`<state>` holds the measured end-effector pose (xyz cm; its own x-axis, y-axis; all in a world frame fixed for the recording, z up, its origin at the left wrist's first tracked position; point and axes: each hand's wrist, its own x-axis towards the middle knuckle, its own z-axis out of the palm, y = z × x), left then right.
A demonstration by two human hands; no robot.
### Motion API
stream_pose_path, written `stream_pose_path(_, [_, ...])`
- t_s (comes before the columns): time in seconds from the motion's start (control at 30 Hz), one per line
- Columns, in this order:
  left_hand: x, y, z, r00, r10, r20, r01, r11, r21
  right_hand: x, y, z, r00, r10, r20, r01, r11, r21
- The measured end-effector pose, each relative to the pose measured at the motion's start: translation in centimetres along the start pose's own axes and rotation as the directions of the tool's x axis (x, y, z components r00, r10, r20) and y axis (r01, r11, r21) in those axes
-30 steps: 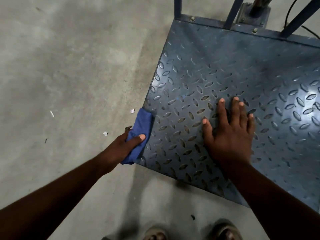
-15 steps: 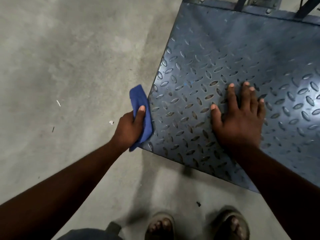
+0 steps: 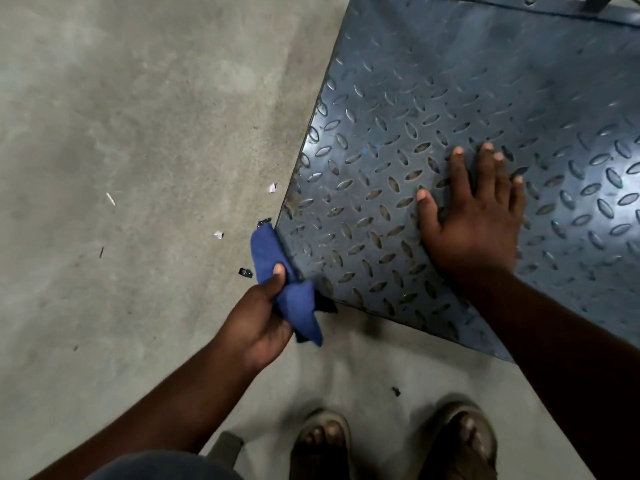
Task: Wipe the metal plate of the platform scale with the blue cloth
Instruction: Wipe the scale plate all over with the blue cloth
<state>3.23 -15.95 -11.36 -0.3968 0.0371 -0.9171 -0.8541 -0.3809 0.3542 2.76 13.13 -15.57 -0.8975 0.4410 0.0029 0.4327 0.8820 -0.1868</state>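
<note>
The platform scale's metal plate [image 3: 485,98] is blue-grey tread plate filling the upper right of the head view. My left hand [image 3: 258,323] grips the folded blue cloth [image 3: 273,258] against the plate's near left corner, thumb on top of the cloth. The cloth's lower end hangs past the corner over the floor. My right hand [image 3: 474,216] lies flat on the plate with fingers spread, palm down, to the right of the cloth.
Grey concrete floor [image 3: 138,133] surrounds the plate, with small white paper scraps [image 3: 272,188] and dark bits [image 3: 245,272] near the corner. My sandalled feet [image 3: 391,445] stand just below the plate's near edge. Frame bars [image 3: 594,3] rise at the plate's far edge.
My left hand has slid the cloth down the plate's left edge to the near corner. The right hand stays flat on the plate. The view has tilted downward.
</note>
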Motion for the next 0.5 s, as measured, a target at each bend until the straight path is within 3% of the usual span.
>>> stream_pose_path(0.07, [-0.3, 0.0, 1.4, 0.998, -0.051, -0.025, 0.049, 0.996, -0.070, -0.1, 0.0, 0.0, 1.000, 0.000, 0.005, 0.000, 1.000, 0.001])
stream_pose_path(0.13, [-1.0, 0.3, 3.1, 0.993, -0.108, -0.038, 0.107, 0.994, -0.031, 0.0, 0.1, 0.1, 1.000, 0.000, 0.009, 0.000, 1.000, -0.002])
stream_pose_path(0.3, [-2.9, 0.1, 5.9, 0.945, -0.326, 0.011, 0.306, 0.897, 0.317, -0.1, 0.0, -0.1, 0.997, -0.023, 0.077, 0.026, 0.999, -0.045])
stream_pose_path(0.4, [-2.9, 0.4, 5.5, 0.906, -0.419, 0.053, 0.335, 0.789, 0.516, 1.0, -0.9, -1.6, 0.974, 0.003, 0.227, -0.007, 1.000, 0.015])
stream_pose_path(0.43, [-2.6, 0.4, 5.0, 0.897, -0.438, 0.063, 0.328, 0.754, 0.569, 1.1, -1.6, -2.9, 0.968, -0.047, 0.246, 0.029, 0.997, 0.076])
stream_pose_path(0.5, [-2.0, 0.3, 4.0, 0.884, -0.460, 0.076, 0.305, 0.693, 0.654, -0.2, -3.1, -5.2, 0.937, -0.304, 0.172, 0.270, 0.943, 0.196])
